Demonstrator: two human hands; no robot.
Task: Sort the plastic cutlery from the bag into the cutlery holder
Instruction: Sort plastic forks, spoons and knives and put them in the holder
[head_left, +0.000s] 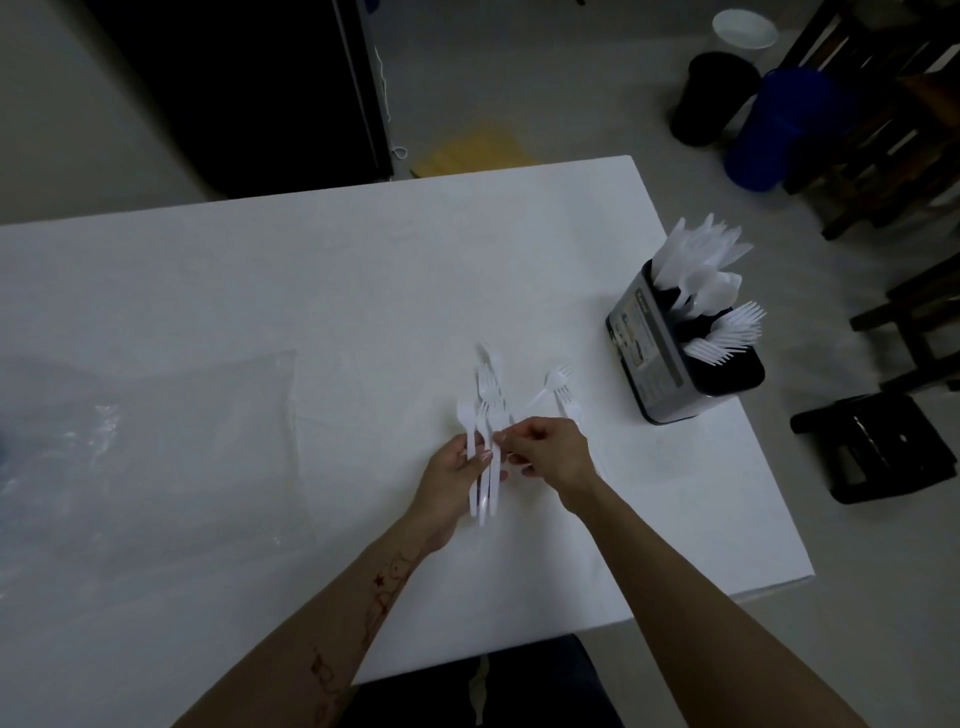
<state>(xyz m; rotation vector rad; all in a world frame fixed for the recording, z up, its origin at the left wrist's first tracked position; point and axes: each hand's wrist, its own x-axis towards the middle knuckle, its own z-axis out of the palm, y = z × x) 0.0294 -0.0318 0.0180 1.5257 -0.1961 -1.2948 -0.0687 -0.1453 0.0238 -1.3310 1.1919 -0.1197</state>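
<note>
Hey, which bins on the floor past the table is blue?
The tall blue bin, nearest the table's far right corner. The bin left of it is black, and the one behind is white.

Several white forks (484, 457) of smooth, slightly glossy plastic lie bunched between the fingers (470, 465) of the left hand (451, 480). Well left of those fingers, a clear plastic bag (145, 447) looks thin, crinkled and shiny on the matt white table (311, 291). Far right of the fingers, the cutlery holder (670, 364) has dark smooth walls and a glossy printed paper label.
</note>
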